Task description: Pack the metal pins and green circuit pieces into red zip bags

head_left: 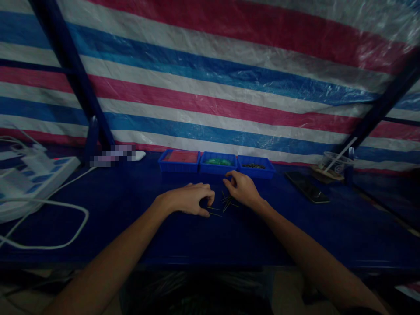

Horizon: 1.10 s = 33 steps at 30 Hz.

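My left hand [192,199] rests low over the blue table, palm down, with a gap between thumb and curled fingers. Two thin, dark metal pieces [215,211], like long screws or nails, lie just beside its fingertips. To the right, a small loose pile of similar thin metal pieces [227,200] is spread on the table between the hands. My right hand [243,186] is above and right of that pile, thumb and index fingertip close together. Whether anything is between those fingertips is too small to make out.
Three blue bins stand in a row behind: one with pink-red flat packets [180,156], one with green items [218,162], one with thin metal pieces [253,166]. A phone [306,187] and clear cup [334,164] are right; a power strip [49,183] with white cables is left.
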Each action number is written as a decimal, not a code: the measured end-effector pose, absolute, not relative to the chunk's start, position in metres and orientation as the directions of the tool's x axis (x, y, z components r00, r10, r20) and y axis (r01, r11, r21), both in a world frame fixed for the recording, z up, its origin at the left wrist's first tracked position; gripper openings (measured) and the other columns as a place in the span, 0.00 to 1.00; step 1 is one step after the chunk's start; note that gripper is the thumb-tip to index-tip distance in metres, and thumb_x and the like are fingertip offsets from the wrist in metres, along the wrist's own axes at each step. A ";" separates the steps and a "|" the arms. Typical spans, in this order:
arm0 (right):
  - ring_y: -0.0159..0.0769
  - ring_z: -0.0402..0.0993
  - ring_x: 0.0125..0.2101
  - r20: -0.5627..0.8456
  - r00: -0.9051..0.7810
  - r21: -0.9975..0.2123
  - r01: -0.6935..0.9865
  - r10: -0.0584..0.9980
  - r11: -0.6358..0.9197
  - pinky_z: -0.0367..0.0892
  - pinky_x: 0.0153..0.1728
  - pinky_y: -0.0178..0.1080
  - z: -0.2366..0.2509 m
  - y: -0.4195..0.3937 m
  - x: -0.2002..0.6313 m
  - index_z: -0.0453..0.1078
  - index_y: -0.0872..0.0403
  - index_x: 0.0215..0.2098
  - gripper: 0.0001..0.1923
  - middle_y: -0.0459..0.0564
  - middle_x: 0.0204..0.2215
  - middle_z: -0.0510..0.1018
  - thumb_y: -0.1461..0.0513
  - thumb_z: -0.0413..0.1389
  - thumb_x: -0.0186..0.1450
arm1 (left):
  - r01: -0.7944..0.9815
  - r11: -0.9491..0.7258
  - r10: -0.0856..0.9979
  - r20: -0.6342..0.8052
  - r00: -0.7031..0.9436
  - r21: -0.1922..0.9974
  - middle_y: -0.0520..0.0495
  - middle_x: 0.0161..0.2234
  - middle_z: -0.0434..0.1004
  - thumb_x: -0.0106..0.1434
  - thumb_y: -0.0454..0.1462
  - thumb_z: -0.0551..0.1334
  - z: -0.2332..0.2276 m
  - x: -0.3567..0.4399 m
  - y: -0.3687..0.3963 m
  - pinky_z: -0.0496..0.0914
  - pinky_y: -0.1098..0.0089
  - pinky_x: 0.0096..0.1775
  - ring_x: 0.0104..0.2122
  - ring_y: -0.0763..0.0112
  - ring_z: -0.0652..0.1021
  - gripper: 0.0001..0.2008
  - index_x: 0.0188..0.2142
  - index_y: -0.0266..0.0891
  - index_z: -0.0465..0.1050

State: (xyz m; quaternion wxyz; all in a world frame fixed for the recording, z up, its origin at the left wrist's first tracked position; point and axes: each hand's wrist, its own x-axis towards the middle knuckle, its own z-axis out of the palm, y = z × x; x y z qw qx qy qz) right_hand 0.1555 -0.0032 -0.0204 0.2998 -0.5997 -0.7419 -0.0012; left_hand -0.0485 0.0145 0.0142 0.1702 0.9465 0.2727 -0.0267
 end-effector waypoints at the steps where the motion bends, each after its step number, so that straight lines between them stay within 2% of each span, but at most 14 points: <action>1: 0.30 0.66 0.23 0.437 -0.121 -0.358 0.886 0.891 0.296 0.55 0.25 0.33 -0.021 -0.004 0.154 0.68 0.53 0.39 0.11 0.44 0.23 0.71 0.57 0.50 0.63 | 0.525 -0.795 0.504 -0.152 0.850 0.304 0.51 0.37 0.66 0.53 0.41 0.64 0.015 -0.047 0.013 0.58 0.60 0.45 0.42 0.64 0.67 0.09 0.33 0.43 0.69; 5: 0.30 0.65 0.24 0.416 -0.186 -0.361 0.865 0.890 0.349 0.55 0.26 0.33 -0.025 -0.005 0.151 0.68 0.54 0.39 0.11 0.44 0.24 0.72 0.57 0.51 0.62 | 0.506 -0.807 0.483 -0.152 0.862 0.305 0.50 0.40 0.66 0.55 0.39 0.62 0.013 -0.043 0.010 0.57 0.57 0.47 0.44 0.62 0.66 0.05 0.33 0.44 0.71; 11: 0.29 0.65 0.24 0.414 -0.223 -0.394 0.830 0.883 0.394 0.57 0.27 0.33 -0.028 -0.004 0.151 0.69 0.55 0.38 0.10 0.44 0.23 0.70 0.58 0.51 0.62 | 0.433 -0.851 0.447 -0.024 0.894 0.298 0.49 0.36 0.67 0.59 0.37 0.58 0.001 -0.038 0.016 0.59 0.63 0.46 0.41 0.65 0.67 0.04 0.32 0.41 0.70; 17: 0.30 0.66 0.26 0.498 -0.312 -0.410 0.738 0.809 0.537 0.60 0.29 0.33 -0.023 -0.009 0.151 0.68 0.55 0.38 0.10 0.45 0.24 0.70 0.58 0.52 0.62 | 0.495 -0.831 0.549 0.234 0.803 0.253 0.47 0.34 0.68 0.63 0.37 0.51 -0.001 -0.043 0.030 0.62 0.67 0.39 0.37 0.66 0.67 0.08 0.34 0.38 0.67; 20: 0.30 0.66 0.27 0.540 -0.348 -0.370 0.719 0.766 0.588 0.61 0.31 0.34 -0.023 -0.010 0.149 0.67 0.55 0.35 0.06 0.45 0.25 0.69 0.61 0.52 0.61 | 0.508 -0.824 0.564 0.280 0.777 0.249 0.46 0.33 0.69 0.65 0.37 0.49 0.000 -0.043 0.032 0.62 0.66 0.39 0.37 0.66 0.68 0.09 0.33 0.37 0.66; 23: 0.31 0.66 0.28 0.551 -0.332 -0.367 0.727 0.765 0.580 0.61 0.31 0.34 -0.023 -0.010 0.148 0.67 0.55 0.32 0.05 0.46 0.26 0.70 0.63 0.50 0.62 | 0.517 -0.814 0.578 0.288 0.763 0.265 0.46 0.34 0.70 0.65 0.38 0.48 0.001 -0.040 0.028 0.62 0.66 0.39 0.37 0.66 0.68 0.10 0.34 0.37 0.66; 27: 0.31 0.68 0.28 0.534 -0.260 -0.406 0.756 0.804 0.514 0.61 0.31 0.34 -0.022 -0.009 0.148 0.66 0.54 0.31 0.07 0.47 0.26 0.72 0.62 0.47 0.64 | 0.512 -0.791 0.609 0.358 0.708 0.334 0.46 0.35 0.70 0.64 0.39 0.52 0.002 -0.036 0.023 0.63 0.68 0.39 0.36 0.68 0.70 0.08 0.38 0.37 0.65; 33: 0.31 0.68 0.26 0.547 -0.273 -0.401 0.745 0.791 0.534 0.60 0.29 0.34 -0.021 -0.012 0.147 0.66 0.54 0.33 0.08 0.46 0.25 0.72 0.60 0.48 0.65 | 0.525 -0.772 0.635 0.402 0.660 0.358 0.47 0.34 0.72 0.65 0.37 0.49 -0.002 -0.034 0.026 0.63 0.69 0.36 0.34 0.69 0.72 0.08 0.36 0.38 0.65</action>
